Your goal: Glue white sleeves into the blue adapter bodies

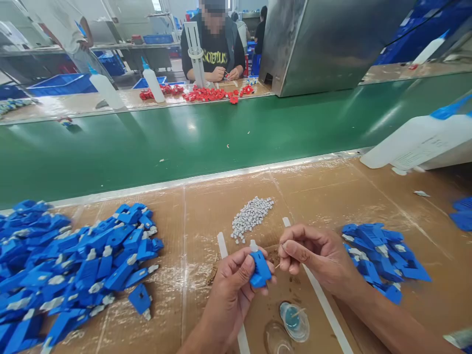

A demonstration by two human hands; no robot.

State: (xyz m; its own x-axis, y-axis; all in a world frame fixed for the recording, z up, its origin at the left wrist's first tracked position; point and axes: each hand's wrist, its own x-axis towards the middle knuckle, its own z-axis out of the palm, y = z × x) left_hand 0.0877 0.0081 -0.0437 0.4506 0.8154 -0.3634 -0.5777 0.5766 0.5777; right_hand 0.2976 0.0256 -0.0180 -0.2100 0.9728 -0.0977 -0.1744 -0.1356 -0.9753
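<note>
My left hand (234,285) holds a small blue plastic piece (260,269) upright, thumb on its side and fingers behind it. A whitish-grey tip (253,246) stands on top of that piece. Just to the right, my right hand (313,253) is closed in a pinch around what looks like a thin stick, mostly hidden by the fingers. Below the hands is a clear plastic cup (303,328) with blue-green contents and a small stick in it. Beyond them lies a heap of small light-grey pieces (250,216).
Many blue pieces with grey tips (92,265) cover the left side, and a smaller blue pile (383,253) lies right. White bottles (413,140) stand at the right. Across a green belt (206,142), a person (216,44) handles something beside red pieces (210,94).
</note>
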